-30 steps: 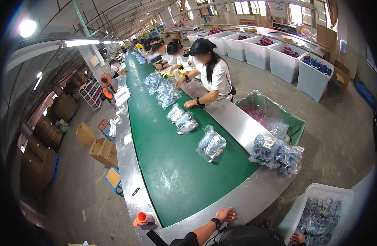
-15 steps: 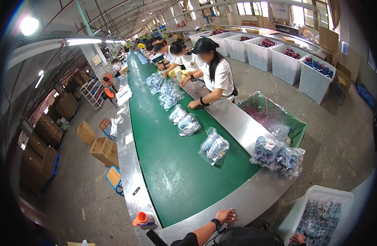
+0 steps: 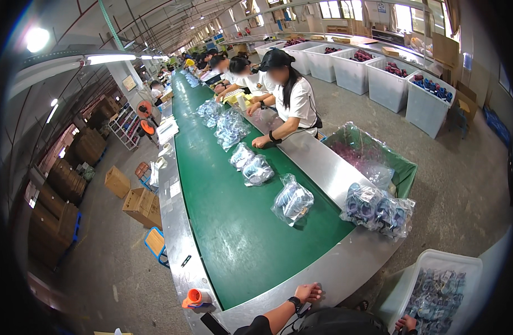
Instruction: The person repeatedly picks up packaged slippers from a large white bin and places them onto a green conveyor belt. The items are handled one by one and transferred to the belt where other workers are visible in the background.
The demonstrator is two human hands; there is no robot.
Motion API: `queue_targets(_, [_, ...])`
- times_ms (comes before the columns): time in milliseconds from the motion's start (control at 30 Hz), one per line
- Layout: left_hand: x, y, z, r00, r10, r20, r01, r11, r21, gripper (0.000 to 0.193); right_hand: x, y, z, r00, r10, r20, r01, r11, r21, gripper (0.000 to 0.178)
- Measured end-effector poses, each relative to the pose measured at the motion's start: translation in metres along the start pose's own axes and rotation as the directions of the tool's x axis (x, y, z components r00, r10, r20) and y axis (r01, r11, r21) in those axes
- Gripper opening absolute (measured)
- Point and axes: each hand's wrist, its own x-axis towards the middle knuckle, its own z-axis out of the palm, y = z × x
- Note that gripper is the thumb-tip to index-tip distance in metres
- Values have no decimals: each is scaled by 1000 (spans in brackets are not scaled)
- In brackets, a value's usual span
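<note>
My left hand is over the metal end ledge of the green conveyor belt, open and holding nothing, its fingers loosely bent. Down at the lower right, my right hand is beside the near rim of a white bin. Its fingers look apart, with nothing seen in them. Plastic-bagged blue-grey shoes fill the bin. A clear bag of shoes lies on the belt, apart from my hands. Several more bagged shoes sit on the right ledge.
A co-worker in a white shirt and black cap stands at the belt's right side, with more people beyond. A green-lined bin is at the right. An orange cup stands on the left ledge. Cardboard boxes and a stool are left.
Very little differs. The near co-worker's hand has shifted slightly left over the belt. My hands stay in nearly the same places.
</note>
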Motion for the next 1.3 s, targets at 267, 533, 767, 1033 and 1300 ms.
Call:
queue_targets(267, [2,-2,-1,1000,0,5,0,1000,19,36,-4,-1,2,1000,4,-20,-4,1000,-1,45])
queue_targets(533, [-1,-1,2,1000,0,-15,0,1000,26,36,43,18,-21,1000,-6,-27,10,984,179,40])
queue_targets(767, [0,0,2,1000,6,-21,-6,1000,5,36,50,24,-27,998,-43,-50,47,995,84,38])
queue_targets(1033, [-1,4,-2,1000,-5,-17,5,999,34,35,51,23,-25,999,-9,-43,13,997,75,39])
queue_targets(1300, [-1,3,-3,1000,0,-12,1,999,38,35,43,15,-21,997,-41,-67,49,990,133,31])
